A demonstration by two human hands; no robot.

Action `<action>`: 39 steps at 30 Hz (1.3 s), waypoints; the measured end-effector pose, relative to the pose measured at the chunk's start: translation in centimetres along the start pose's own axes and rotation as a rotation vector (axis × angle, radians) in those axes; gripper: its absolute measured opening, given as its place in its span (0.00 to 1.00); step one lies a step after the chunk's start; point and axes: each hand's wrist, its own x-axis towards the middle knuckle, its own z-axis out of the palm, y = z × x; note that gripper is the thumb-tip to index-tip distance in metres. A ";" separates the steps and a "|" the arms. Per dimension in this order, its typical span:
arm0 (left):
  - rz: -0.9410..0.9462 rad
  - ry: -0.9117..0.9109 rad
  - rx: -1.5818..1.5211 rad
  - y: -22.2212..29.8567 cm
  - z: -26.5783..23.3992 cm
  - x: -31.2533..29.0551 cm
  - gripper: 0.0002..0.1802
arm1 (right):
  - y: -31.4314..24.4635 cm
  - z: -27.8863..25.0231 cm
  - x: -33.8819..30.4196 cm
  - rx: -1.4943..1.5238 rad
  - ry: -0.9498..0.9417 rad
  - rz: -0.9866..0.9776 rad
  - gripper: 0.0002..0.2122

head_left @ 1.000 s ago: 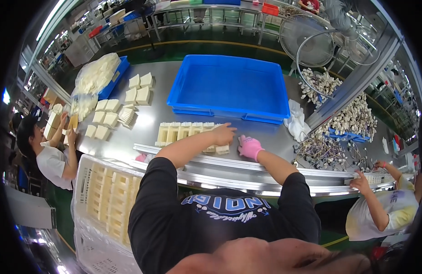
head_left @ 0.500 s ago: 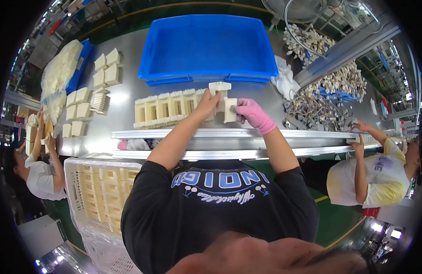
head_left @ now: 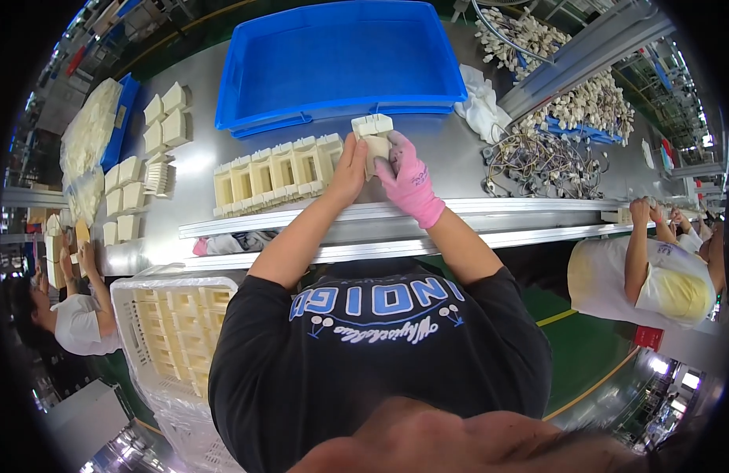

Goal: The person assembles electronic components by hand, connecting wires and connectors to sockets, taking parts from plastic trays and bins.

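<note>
In front of me, at the right end of a row of cream plastic housings (head_left: 279, 173), my two hands meet. My bare left hand (head_left: 350, 167) grips a cream plastic housing (head_left: 372, 124), whose wide end sticks up past the fingers. A cream flat panel (head_left: 375, 150) lies against that housing. My right hand (head_left: 409, 180), in a pink glove with greyish fingertips, is closed on the panel from the right. The fingers partly hide how the two pieces fit together.
A large blue bin (head_left: 341, 67) stands beyond my hands. Stacked cream panels (head_left: 128, 185) lie left, bundled cables (head_left: 546, 162) right. Metal rails (head_left: 341, 217) edge the bench. A white crate (head_left: 132, 331) of housings is at my lower left. Co-workers are on both sides.
My right hand has brought the panel leftward against the housing in my left hand; the two pieces were apart before. The whole view has shifted slightly.
</note>
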 end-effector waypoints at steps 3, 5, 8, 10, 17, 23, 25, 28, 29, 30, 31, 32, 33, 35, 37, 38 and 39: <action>-0.113 -0.184 0.008 2.0 0.3 -0.4 0.30 | -0.9 -1.3 0.8 -0.084 -0.120 0.022 0.22; -0.095 -0.077 -0.075 2.3 1.1 -0.8 0.23 | -1.4 -1.7 1.1 -0.080 -0.158 0.047 0.21; -0.266 -0.078 -0.225 4.2 1.7 -1.7 0.21 | -3.1 -2.9 1.4 -0.028 -0.234 0.102 0.20; -0.274 -0.139 -0.196 3.2 1.2 -1.5 0.20 | -3.8 -3.5 1.5 0.021 -0.271 0.129 0.20; -0.478 -0.452 -0.208 4.1 0.5 -1.3 0.20 | -3.1 -6.5 2.8 -0.071 -0.153 -0.111 0.24; -0.327 -1.122 0.037 5.7 0.2 -1.5 0.20 | -2.7 -9.1 1.5 0.532 -0.728 0.215 0.10; -0.217 -0.983 0.350 6.3 -0.9 0.7 0.21 | -3.7 -10.3 0.8 0.271 -0.876 0.579 0.08; 0.177 -0.516 1.130 5.2 -4.3 4.6 0.27 | -3.3 -11.8 -1.4 -0.325 -0.832 0.554 0.09; 0.099 -0.476 1.291 5.3 -5.1 5.4 0.28 | -2.4 -11.8 -2.8 -0.676 -0.701 0.366 0.09; 0.019 -0.430 1.450 5.2 -5.8 6.2 0.29 | -1.5 -11.8 -3.8 -0.679 -0.695 0.365 0.09; 0.027 -0.430 1.448 4.1 -6.8 6.9 0.29 | -0.9 -11.9 -4.7 -0.761 -0.590 0.315 0.10; -0.011 -0.457 1.543 2.2 -8.1 7.5 0.27 | -0.3 -11.7 -4.8 -0.835 -0.491 0.252 0.10; -0.049 -0.492 1.638 0.8 -9.0 8.1 0.26 | 0.1 -11.3 -4.3 -0.837 -0.490 0.247 0.10; -0.042 -0.511 1.499 0.1 -9.5 9.5 0.22 | 0.4 -9.6 -2.4 -0.791 -0.401 0.163 0.11; -0.036 -0.530 1.360 0.6 -9.2 10.1 0.18 | 2.6 -6.6 -0.1 -0.579 -0.387 0.093 0.13; -0.064 -0.496 1.137 2.1 -8.6 10.1 0.16 | 3.4 -4.7 1.4 -0.607 -0.517 0.207 0.15; -0.088 -0.458 0.911 3.5 -7.8 10.0 0.14 | 4.0 -2.9 2.6 -0.634 -0.646 0.320 0.16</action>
